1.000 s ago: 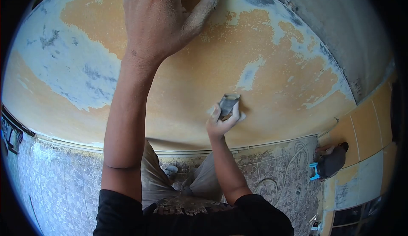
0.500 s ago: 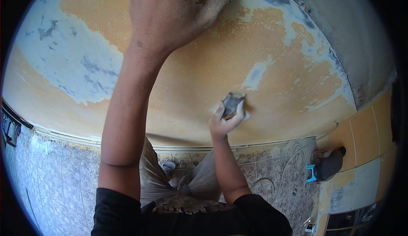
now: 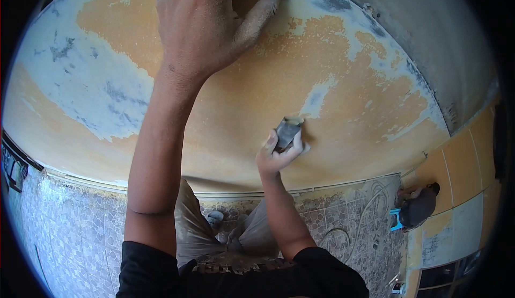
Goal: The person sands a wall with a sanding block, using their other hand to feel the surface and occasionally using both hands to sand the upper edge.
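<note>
Above me, my left hand (image 3: 201, 29) rests on the patchy wall (image 3: 236, 115), its thumb stretched out to the side and the fingertips cut off by the frame's top edge. White dust coats its skin. Lower and to the right, my right hand (image 3: 278, 155) grips a small dark grey sanding block (image 3: 288, 131) against the wall, fingers wrapped round its lower part. Yellow-orange paint and whitish worn patches cover the wall around both hands. A pale bare streak (image 3: 317, 99) lies just above the block.
Patterned floor tiles (image 3: 80, 217) run along the wall's foot. A hose or cable (image 3: 343, 233) curls on the floor at the right. Farther right, another person (image 3: 418, 206) sits on a blue stool (image 3: 396, 220) by a yellow wall. Dark window panes (image 3: 442, 276) show at the lower right.
Both my hands appear slightly farther left in the view, the left one also a little lower. The sanding block stays in my right hand and has shifted slightly left along the wall.
</note>
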The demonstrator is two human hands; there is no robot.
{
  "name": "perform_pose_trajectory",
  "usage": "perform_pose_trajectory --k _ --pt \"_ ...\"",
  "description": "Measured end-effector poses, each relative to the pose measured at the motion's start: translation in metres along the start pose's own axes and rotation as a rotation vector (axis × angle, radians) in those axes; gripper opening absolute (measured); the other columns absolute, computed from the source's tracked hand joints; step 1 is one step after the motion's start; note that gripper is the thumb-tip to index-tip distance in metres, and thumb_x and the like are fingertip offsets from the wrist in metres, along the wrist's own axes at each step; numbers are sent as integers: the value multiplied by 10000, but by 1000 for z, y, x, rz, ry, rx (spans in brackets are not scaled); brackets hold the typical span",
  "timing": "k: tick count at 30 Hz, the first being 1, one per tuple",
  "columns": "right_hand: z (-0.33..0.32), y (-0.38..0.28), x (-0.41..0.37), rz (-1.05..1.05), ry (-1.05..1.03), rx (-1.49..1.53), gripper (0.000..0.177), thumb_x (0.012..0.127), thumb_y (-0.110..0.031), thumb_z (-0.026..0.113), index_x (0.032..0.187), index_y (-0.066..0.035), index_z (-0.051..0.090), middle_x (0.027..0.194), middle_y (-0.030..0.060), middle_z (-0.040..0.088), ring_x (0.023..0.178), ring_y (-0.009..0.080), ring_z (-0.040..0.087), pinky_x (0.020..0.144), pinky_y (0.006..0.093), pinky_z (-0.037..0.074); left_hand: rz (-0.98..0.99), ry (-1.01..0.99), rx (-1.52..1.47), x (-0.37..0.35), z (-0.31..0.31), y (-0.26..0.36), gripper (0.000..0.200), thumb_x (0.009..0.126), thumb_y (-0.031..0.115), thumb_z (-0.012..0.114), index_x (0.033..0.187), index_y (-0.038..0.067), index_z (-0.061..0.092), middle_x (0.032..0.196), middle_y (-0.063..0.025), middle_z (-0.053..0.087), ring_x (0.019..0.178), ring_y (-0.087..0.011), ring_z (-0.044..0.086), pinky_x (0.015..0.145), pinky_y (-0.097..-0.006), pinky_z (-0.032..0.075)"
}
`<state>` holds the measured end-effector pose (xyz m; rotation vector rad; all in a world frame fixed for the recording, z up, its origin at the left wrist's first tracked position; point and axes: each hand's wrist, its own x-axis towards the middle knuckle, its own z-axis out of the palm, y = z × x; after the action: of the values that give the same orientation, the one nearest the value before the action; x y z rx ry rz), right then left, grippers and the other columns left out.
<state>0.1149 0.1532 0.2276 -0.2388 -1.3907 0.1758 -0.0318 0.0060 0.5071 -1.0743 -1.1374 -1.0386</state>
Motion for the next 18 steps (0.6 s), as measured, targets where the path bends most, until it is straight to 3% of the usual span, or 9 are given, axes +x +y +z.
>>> perform_pose_trajectory --k 1,2,4,9,10,12,14,16,18 --pt "-5 3 -22 35 -32 -19 601 984 -244 747 1394 91 463 1212 179 457 1076 248 500 827 338 523 319 510 63 -7 73 -55 334 822 168 777 1108 50 653 1038 -121 657 1081 -327 610 1106 -494 398" --pt "-4 0 -12 36 -26 -11 601 984 -244 747 1394 91 463 1212 179 457 1076 248 500 827 338 523 329 510 66 -4 54 -43 334 822 168 777 1108 50 653 1038 -121 657 1081 -327 610 1106 -494 398" --pt "-8 -17 40 -37 -140 -203 561 985 -226 749 1368 84 479 1236 167 451 1049 230 542 823 319 521 40 14 42 3 2 3 342 820 173 782 1113 52 652 1054 -119 657 1082 -326 610 1111 -495 396" --pt "27 -56 158 202 11 290 688 929 -175 811 1464 83 464 1173 144 469 981 227 534 798 327 508 9 40 -10 0 6 -1 345 821 174 784 1115 56 647 1068 -113 656 1089 -323 609 1108 -493 400" --pt "23 -53 148 200 -3 290 688 929 -175 811 1464 83 464 1173 144 469 981 227 534 798 327 508 25 53 -9 -1 5 -2 346 822 176 783 1117 57 646 1070 -110 657 1092 -323 608 1104 -491 404" --pt "15 -33 99 71 -47 -15 717 926 -183 813 1477 102 454 1180 159 476 980 235 550 774 329 526 20 48 -22 0 2 0 348 824 182 783 1119 58 645 1072 -107 656 1095 -323 606 1105 -490 403" --pt "4 -12 25 -18 -9 -46 680 921 -186 816 1445 98 490 1190 176 487 1002 253 556 765 362 541 30 49 -27 2 2 -1 350 826 187 782 1122 59 644 1074 -103 656 1098 -324 605 1106 -490 403" --pt "-17 -5 -28 34 -121 -96 642 919 -190 817 1418 86 523 1201 182 498 1005 268 558 789 372 538 8 71 -57 2 5 -1 349 833 198 778 1126 63 644 1076 -99 656 1106 -322 603 1117 -491 395" --pt "-16 -14 1 61 -143 -63 629 920 -185 815 1411 83 529 1203 178 499 1006 270 558 801 375 536 11 18 2 5 2 1 348 833 201 777 1126 66 643 1075 -99 655 1112 -319 603 1127 -492 389"
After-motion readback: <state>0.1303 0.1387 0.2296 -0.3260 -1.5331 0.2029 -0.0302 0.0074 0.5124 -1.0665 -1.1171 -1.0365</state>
